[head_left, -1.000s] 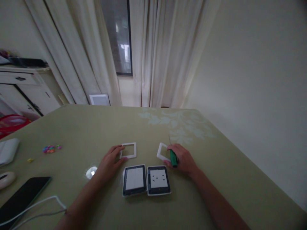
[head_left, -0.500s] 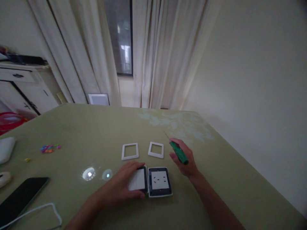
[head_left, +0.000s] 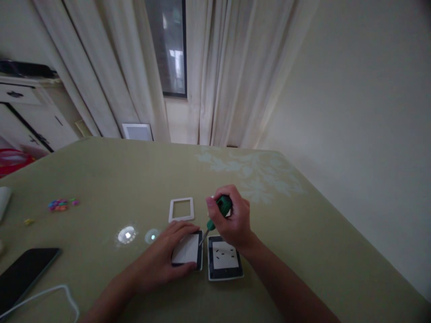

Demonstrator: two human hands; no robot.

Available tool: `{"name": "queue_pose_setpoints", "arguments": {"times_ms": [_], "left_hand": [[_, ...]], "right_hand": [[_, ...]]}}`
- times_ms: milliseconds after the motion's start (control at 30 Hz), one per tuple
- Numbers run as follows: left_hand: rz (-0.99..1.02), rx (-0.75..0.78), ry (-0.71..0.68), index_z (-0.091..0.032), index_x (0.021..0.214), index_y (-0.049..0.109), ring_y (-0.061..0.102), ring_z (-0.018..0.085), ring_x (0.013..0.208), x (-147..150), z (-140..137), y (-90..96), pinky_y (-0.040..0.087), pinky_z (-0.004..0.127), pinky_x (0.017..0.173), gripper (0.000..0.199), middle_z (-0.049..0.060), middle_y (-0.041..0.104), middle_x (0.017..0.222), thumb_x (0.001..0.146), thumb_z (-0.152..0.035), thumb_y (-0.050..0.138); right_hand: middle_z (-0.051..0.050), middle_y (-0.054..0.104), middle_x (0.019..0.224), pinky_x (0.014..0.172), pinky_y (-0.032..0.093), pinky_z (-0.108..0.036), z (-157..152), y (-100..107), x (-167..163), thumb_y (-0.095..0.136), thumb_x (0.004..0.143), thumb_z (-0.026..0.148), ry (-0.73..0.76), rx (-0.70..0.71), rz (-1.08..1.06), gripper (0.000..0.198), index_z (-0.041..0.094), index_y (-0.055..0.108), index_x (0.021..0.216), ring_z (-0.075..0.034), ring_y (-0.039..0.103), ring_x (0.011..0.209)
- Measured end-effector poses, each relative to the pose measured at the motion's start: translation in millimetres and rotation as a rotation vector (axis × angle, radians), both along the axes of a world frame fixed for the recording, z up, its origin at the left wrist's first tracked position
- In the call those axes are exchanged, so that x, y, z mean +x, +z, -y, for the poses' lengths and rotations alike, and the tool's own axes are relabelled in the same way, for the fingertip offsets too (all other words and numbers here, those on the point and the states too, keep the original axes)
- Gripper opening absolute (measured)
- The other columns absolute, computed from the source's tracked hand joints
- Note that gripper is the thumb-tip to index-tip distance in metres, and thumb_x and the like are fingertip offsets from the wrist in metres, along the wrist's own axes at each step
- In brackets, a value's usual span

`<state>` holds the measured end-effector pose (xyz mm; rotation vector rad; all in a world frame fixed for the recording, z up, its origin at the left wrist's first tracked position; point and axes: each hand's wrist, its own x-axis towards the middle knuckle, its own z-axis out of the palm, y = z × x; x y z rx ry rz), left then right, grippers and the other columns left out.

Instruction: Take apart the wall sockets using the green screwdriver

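Slanting green-handled screwdriver, thin-shafted

Green-handled screwdriver (slanted), tip at flat white-faced panel.

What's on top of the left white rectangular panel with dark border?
The bare left hand lies over the panel, and the green-handled metal screwdriver seems to touch its right border. The hand hides the panel's left edge.

Shows green on the screwdriver handle, white bordered in black on the switch panel and socket panel, olive on the bench (patterned with pale leaves).
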<state>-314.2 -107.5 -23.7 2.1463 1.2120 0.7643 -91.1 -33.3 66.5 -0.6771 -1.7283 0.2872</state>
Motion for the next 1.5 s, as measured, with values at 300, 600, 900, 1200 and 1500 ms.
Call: {"name": "queue_pose_setpoints", "arguments": {"times_ms": [300,600,900,1200,1500], "left_hand": [[-0.057,0.040,0.007,-0.032,0.155,0.056,0.055,0.035,0.145,13.3,2.8,1.9,0.050,0.053,0.123,0.064,0.011,0.062,0.155,0.096,-0.043,0.079],[-0.189,0.220,0.057,-0.027,0.152,0.059,0.064,0.039,0.131,28.2,7.7,-1.3,0.056,0.058,0.111,0.056,0.015,0.069,0.147,0.098,-0.038,0.070],[-0.170,0.264,0.060,-0.024,0.153,0.059,0.065,0.038,0.133,28.3,2.7,-11.0,0.053,0.056,0.114,0.056,0.016,0.070,0.146,0.100,-0.038,0.069],[-0.153,0.276,0.040,-0.021,0.147,0.064,0.065,0.038,0.135,25.0,-5.2,-15.8,0.053,0.057,0.117,0.052,0.015,0.072,0.145,0.098,-0.038,0.068],[-0.152,0.289,0.062,-0.021,0.137,0.067,0.069,0.038,0.130,26.6,-8.7,-14.9,0.054,0.057,0.115,0.045,0.015,0.076,0.139,0.096,-0.038,0.069]], "right_hand": [[0.003,0.066,0.075,0.057,0.051,-0.023,3.4,-9.3,4.3,0.061,0.101,0.021,0.029,0.103,-0.019,0.008,0.026,0.057,0.096,-0.011,0.062,0.058],[0.005,0.056,0.061,0.052,0.035,-0.031,11.6,24.5,32.1,0.062,0.103,0.030,0.109,0.283,0.410,0.024,0.026,0.053,0.082,-0.013,0.050,0.051],[0.004,0.060,0.064,0.055,0.035,-0.027,30.8,43.1,58.4,0.060,0.108,0.033,0.106,-0.129,0.619,0.032,0.021,0.062,0.079,-0.011,0.054,0.054],[0.000,0.069,0.072,0.061,0.045,-0.026,49.5,-14.9,107.1,0.057,0.108,0.043,0.076,-0.387,0.302,0.036,0.020,0.074,0.086,-0.014,0.062,0.063],[0.002,0.055,0.057,0.048,0.040,-0.026,43.7,-63.3,111.9,0.046,0.109,0.061,-0.103,-0.460,0.152,0.058,0.019,0.073,0.082,-0.016,0.052,0.050]]}}
